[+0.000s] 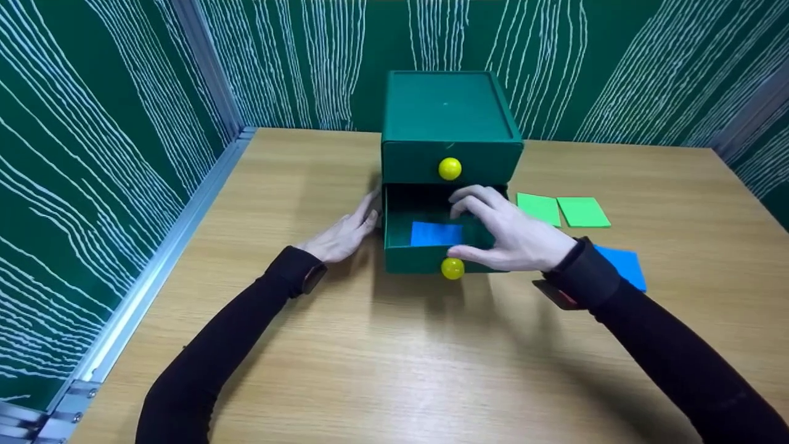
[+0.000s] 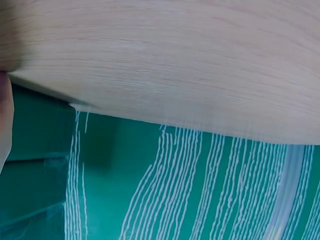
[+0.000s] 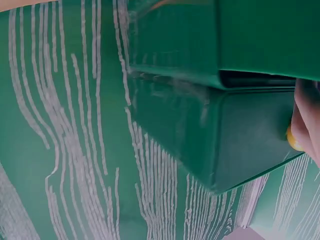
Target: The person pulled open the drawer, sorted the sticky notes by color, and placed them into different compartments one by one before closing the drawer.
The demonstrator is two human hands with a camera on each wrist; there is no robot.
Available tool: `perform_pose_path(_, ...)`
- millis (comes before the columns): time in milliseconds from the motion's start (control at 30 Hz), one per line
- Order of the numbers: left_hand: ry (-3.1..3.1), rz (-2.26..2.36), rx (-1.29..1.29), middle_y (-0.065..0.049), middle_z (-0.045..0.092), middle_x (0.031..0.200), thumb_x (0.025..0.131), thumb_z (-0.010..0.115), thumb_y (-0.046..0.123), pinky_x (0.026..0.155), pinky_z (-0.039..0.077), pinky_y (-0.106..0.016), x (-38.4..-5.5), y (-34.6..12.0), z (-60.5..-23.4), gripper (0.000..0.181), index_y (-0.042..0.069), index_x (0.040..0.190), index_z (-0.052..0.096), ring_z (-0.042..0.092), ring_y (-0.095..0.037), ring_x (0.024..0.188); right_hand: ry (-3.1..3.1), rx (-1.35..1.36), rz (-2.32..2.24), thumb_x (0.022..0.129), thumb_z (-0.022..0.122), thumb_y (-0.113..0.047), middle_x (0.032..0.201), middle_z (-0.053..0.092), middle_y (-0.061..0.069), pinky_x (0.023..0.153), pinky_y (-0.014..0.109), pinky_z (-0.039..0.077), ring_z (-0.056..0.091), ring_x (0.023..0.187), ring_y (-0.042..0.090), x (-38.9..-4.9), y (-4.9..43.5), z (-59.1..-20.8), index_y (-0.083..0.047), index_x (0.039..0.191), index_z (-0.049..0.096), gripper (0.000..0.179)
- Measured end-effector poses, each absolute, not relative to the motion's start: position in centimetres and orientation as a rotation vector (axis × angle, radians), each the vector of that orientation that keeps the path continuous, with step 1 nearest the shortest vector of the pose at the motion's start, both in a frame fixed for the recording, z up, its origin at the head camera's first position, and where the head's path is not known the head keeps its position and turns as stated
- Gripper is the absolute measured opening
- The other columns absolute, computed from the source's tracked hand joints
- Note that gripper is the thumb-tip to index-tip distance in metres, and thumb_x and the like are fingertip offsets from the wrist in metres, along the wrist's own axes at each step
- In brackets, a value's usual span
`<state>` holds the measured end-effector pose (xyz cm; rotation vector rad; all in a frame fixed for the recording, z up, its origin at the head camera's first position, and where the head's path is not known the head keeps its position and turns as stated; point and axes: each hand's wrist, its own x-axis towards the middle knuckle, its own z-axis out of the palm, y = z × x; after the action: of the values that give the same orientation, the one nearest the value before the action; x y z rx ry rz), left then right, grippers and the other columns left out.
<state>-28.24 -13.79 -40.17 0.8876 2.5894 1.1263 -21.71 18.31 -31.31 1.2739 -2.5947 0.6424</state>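
One green cabinet [image 1: 447, 105] stands toward the back of the table [image 1: 296, 357] in the head view. A metal rail [image 1: 157, 271] follows the table's left edge, with a wide strip of wood between it and the cabinet; more wood spreads in front, down to the bottom of the frame. On the right, two green notes [image 1: 584, 212] lie side by side just beside the cabinet, and a second blue note [image 1: 625, 268] is partly covered by the right sleeve [image 1: 666, 345]. The left hand [image 1: 345, 237] lies along the cabinet's left side, its grip straight where visible, fingertips hidden. The right hand [image 1: 511, 231] is over the pulled-out lower drawer [image 1: 410, 260], its grip spread: fingers loosely bent, thumb apart at the front rim, above the lower knob [image 1: 453, 269]. Inside the drawer, left of those fingers, lies a plain blue note [image 1: 436, 234], straight-edged. The upper knob [image 1: 450, 168] is yellow too.

The left wrist view shows the table's edge slanting against a white-streaked green wall; whether that grip pinches anything, I cannot tell here.

In the right wrist view, fingers at the border partly hide a yellow knob; contact cannot be told.
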Motion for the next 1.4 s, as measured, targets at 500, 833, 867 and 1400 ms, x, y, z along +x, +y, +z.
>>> perform_pose_path(500,2.622,1.107,0.827,-0.018,0.021,0.165,0.104,0.016,0.064,0.125,0.022,-0.043,-27.9,-14.2,-40.2,0.07,0.032,0.161,-0.007,0.035,-0.033,0.147,-2.314,1.138,0.535,0.08,0.075,-0.061,0.144,0.048,0.025,0.114,0.008,0.024,0.043,0.129,0.035,-18.9,30.9,-34.0,0.004,0.13,0.057,0.084)
perform_pose_path(833,2.649,1.073,0.844,-0.021,0.026,0.163,0.093,0.011,0.08,0.123,0.028,-0.043,-28.5,-13.6,-40.4,0.093,0.02,0.163,-0.001,0.039,-0.034,0.144,-2.713,0.675,0.672,0.061,0.096,-0.015,0.15,0.041,0.027,0.115,0.062,0.028,0.036,0.132,0.049,-17.2,39.9,-39.4,-0.003,0.139,0.052,0.09)
perform_pose_path(867,2.654,1.073,0.844,-0.02,0.026,0.163,0.092,0.01,0.081,0.123,0.028,-0.043,-28.5,-13.6,-40.4,0.094,0.02,0.163,0.0,0.039,-0.034,0.145,-2.766,0.624,0.682,0.065,0.095,-0.019,0.153,0.037,0.029,0.109,0.073,0.026,0.033,0.134,0.052,-17.2,40.5,-39.9,-0.003,0.143,0.048,0.092)
perform_pose_path(1400,2.665,1.076,0.83,-0.022,0.033,0.159,0.089,0.008,0.084,0.122,0.03,-0.042,-28.3,-13.8,-40.7,0.096,0.023,0.163,-0.001,0.042,-0.033,0.143,-3.062,0.442,0.53,0.08,0.084,-0.041,0.127,0.049,0.033,0.086,0.073,0.043,0.044,0.11,0.048,-18.6,41.4,-41.4,0.003,0.133,0.048,0.078)
